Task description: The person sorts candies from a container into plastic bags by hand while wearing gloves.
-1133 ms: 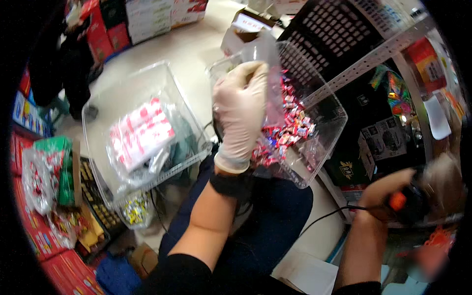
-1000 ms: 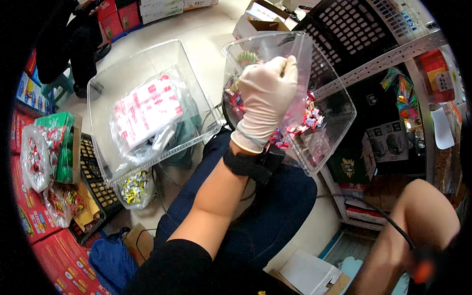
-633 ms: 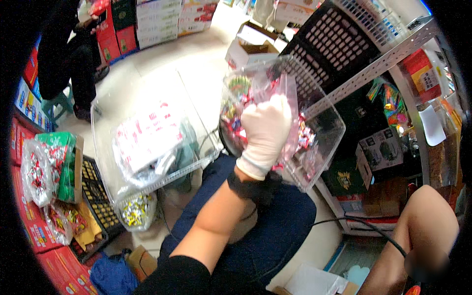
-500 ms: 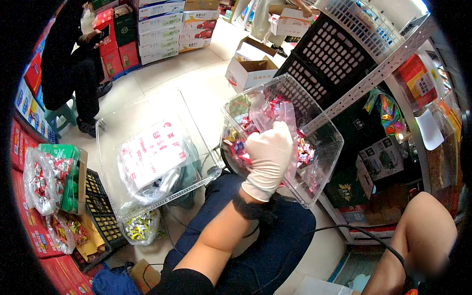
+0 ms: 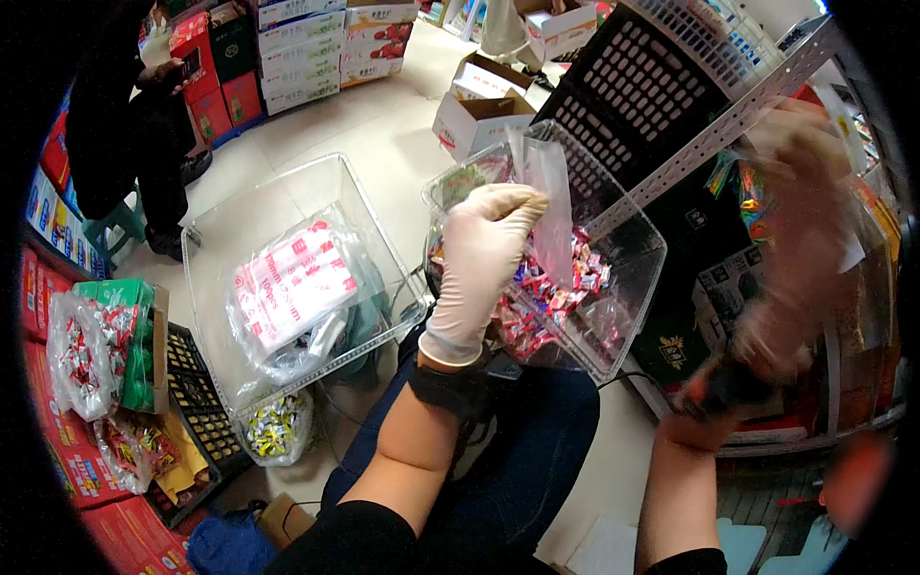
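Observation:
My left hand (image 5: 481, 264), in a pale glove, is closed in a pinch on the top of a clear plastic bag (image 5: 550, 216). The bag hangs over an open transparent bin (image 5: 628, 337) that holds many small wrapped candies (image 5: 541, 305), mostly red, pink and blue. My right hand (image 5: 805, 201) is raised at the far right, in front of the shelving. Motion smears it, so its fingers and anything in them cannot be made out. A dark band wraps each wrist.
Left of the candy bin stands another transparent bin (image 5: 206, 331) holding a packet of plastic bags (image 5: 302, 283). Bagged candies (image 5: 278, 428) sit below it, with a black crate (image 5: 196, 393) alongside. Black crates (image 5: 628, 96) rise behind. A seated person (image 5: 125, 125) is at upper left.
My left hand has drawn back, lifting the plastic bag and uncovering more candies. My right arm has swung up at the right, and its hand has come into view.

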Tool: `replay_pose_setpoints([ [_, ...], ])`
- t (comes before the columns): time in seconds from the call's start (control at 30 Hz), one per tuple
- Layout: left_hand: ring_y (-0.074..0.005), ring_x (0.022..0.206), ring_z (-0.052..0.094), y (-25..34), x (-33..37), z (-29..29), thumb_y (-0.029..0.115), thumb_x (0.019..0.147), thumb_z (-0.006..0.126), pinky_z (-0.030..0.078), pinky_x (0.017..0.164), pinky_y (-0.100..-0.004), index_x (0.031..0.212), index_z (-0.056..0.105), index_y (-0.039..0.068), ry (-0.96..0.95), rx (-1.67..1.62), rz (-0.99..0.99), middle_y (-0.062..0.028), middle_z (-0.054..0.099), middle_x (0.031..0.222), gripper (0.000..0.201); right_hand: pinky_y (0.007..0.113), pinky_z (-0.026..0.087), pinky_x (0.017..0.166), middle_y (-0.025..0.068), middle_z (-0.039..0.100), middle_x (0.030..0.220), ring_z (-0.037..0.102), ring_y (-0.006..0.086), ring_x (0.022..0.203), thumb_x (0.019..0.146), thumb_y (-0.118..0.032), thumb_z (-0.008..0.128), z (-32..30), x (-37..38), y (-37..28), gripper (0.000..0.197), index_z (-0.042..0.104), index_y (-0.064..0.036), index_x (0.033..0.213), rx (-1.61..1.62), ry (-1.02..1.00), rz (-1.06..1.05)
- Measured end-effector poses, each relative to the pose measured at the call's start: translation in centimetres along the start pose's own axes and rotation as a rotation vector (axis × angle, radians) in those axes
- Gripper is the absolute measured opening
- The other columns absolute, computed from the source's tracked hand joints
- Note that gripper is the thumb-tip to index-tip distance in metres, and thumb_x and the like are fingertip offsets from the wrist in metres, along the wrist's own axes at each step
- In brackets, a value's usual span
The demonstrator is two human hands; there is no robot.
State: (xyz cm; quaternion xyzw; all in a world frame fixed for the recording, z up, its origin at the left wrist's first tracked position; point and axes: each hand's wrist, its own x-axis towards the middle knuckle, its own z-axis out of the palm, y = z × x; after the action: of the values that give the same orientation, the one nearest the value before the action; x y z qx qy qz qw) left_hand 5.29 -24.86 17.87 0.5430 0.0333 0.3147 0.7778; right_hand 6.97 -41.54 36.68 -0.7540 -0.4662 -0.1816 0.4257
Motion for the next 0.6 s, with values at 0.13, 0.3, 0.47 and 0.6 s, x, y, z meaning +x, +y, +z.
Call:
replay_pose_setpoints([
  [0.13, -0.0163, 0.090, 0.056, 0.1, 0.2, 0.2, 0.011, 0.077, 0.074, 0.047, 0.075, -0.0279, 0.085, 0.071, 0.001, 0.153, 0.028, 0.137, -0.0056, 0.062, 0.095, 0.013, 0.021, 0.046, 0.074, 0.0052, 0.064, 0.086, 0.058, 0.0098, 0.082, 0.086, -0.027, 0.066, 8.3, 2.2, 6.2, 0.025, 0.066, -0.0022, 0.087, 0.237, -0.304, 0.352],
  [0.3, -0.0140, 0.088, 0.053, 0.3, 0.6, -1.7, 0.004, 0.079, 0.070, 0.044, 0.079, -0.0232, 0.086, 0.069, -0.003, 0.374, 0.586, 0.331, -0.0045, 0.056, 0.098, 0.009, 0.023, 0.047, 0.075, 0.0057, 0.062, 0.090, 0.057, 0.0098, 0.082, 0.078, -0.025, 0.077, 13.6, 0.6, 9.5, 0.040, 0.057, 0.0012, 0.102, 0.551, -0.468, 0.548],
  [0.47, -0.0213, 0.093, 0.050, -0.8, 1.2, -2.1, 0.012, 0.073, 0.075, 0.041, 0.083, -0.0313, 0.080, 0.069, 0.002, 0.452, 0.421, 0.239, -0.0059, 0.059, 0.094, 0.014, 0.022, 0.046, 0.077, 0.0055, 0.060, 0.094, 0.055, 0.0091, 0.084, 0.076, -0.021, 0.078, 14.2, 0.3, 10.3, 0.040, 0.055, -0.0012, 0.102, 0.578, -0.396, 0.480],
  [0.6, -0.0218, 0.092, 0.049, -1.1, 1.2, -1.8, 0.016, 0.072, 0.077, 0.040, 0.082, -0.0322, 0.079, 0.068, 0.003, 0.491, 0.451, 0.199, -0.0062, 0.059, 0.093, 0.017, 0.022, 0.047, 0.076, 0.0022, 0.061, 0.088, 0.055, 0.0075, 0.080, 0.075, -0.015, 0.079, 13.6, -0.1, 10.1, 0.032, 0.057, -0.0019, 0.093, 0.638, -0.415, 0.548],
])
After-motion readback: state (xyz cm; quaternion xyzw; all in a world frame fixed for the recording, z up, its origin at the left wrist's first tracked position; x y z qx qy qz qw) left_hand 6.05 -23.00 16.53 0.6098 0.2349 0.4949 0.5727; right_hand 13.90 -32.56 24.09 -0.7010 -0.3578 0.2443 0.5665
